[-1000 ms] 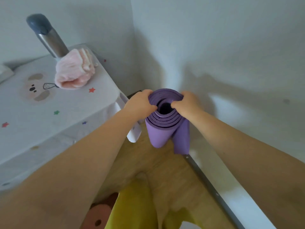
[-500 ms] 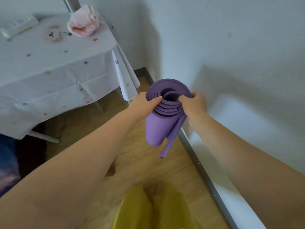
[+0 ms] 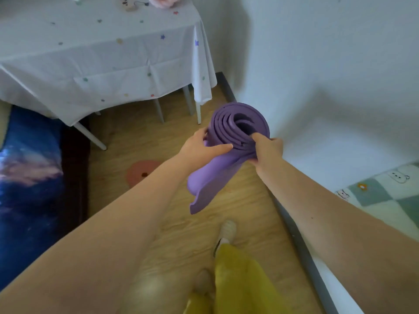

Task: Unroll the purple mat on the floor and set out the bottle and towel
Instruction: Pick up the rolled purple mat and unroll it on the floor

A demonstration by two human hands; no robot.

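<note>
My left hand (image 3: 199,148) is curling round the mat (image 3: 226,150), held above the floor (image 3: 127,141) — my right hand (image 3: 268,148) is pinching its upper coils. It's looking soft, light, floppy — I'm judging the roll's ends the best hold.

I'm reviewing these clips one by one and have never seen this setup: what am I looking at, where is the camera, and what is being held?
No machine here: a person wears one wide-angle camera on the head, looking down past both bare arms. The left hand and right hand each grip the top end of a rolled purple foam mat, held above the light wooden floor, its loose flap hanging. Behind stands a table under a white star-printed cloth, with a pink towel just visible at its far edge. No bottle shows.
</note>
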